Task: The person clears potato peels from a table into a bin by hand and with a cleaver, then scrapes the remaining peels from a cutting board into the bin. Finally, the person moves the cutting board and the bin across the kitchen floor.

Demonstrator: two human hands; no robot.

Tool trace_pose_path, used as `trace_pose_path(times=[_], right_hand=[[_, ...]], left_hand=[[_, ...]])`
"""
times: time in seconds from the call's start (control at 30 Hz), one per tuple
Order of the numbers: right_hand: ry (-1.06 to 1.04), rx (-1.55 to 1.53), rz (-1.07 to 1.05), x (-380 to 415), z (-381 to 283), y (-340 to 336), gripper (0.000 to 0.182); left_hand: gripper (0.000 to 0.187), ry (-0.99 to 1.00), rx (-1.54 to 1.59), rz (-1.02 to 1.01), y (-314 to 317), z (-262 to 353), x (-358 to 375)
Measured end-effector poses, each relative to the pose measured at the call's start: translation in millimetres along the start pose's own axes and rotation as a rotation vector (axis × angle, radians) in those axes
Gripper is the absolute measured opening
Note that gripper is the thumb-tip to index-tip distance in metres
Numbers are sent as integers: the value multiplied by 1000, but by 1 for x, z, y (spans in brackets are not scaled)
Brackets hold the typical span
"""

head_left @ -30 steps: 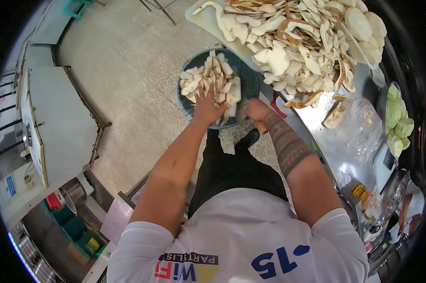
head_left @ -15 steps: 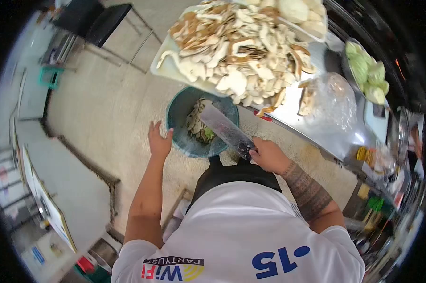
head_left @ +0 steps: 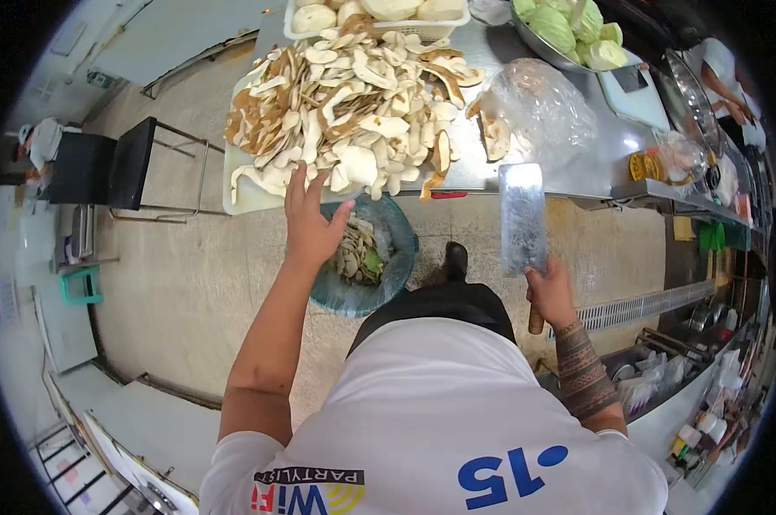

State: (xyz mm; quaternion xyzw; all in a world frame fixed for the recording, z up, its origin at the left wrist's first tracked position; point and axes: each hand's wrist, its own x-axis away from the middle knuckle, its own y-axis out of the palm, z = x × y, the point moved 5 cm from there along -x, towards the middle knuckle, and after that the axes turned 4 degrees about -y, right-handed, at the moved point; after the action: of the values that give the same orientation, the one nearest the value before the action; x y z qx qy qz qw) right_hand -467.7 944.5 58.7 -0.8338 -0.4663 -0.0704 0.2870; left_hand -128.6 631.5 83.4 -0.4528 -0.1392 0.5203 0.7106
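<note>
Your left hand is at eleven o'clock from your body, fingers spread, tips at the near edge of a heap of pale, brown-edged slices; whether they touch it, you cannot tell. The heap lies between eleven and twelve, on a white board on the steel surface. At two o'clock your right hand has its fingers wrapped around the handle of a cleaver, whose blade points to twelve, its far end overlapping the surface's near edge in view. A teal bin holding scraps stands at eleven, nearer you than the heap. At one o'clock sits a clear plastic bag, with a bowl of cabbage beyond.
</note>
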Motion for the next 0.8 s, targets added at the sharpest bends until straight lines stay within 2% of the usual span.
trace_pose_path(times=[0.17,0.27,0.4,0.47,0.53,0.57,0.67,0.8], right_hand=[[44,-118,107,-9,42,1,20],[47,-56,171,-39,38,9,17],[-46,-139,119,-106,41,31,17],[-10,-254,99,-131,31,52,16],[-17,-388,58,-153,22,76,17],[-30,-402,104,-167,20,88,18],[-36,-399,59,-178,-20,116,15],[-81,-327,25,-198,-31,148,18]], left_hand=[[66,70,-12,-53,12,18,-9],[66,59,-35,-68,14,21,-7],[68,78,-86,-68,12,23,-8],[69,77,-125,-66,11,26,-11],[72,85,-150,-33,11,32,-18],[74,89,-162,-17,12,35,-23],[81,53,-184,26,16,49,-43],[100,27,-257,44,34,58,-74]])
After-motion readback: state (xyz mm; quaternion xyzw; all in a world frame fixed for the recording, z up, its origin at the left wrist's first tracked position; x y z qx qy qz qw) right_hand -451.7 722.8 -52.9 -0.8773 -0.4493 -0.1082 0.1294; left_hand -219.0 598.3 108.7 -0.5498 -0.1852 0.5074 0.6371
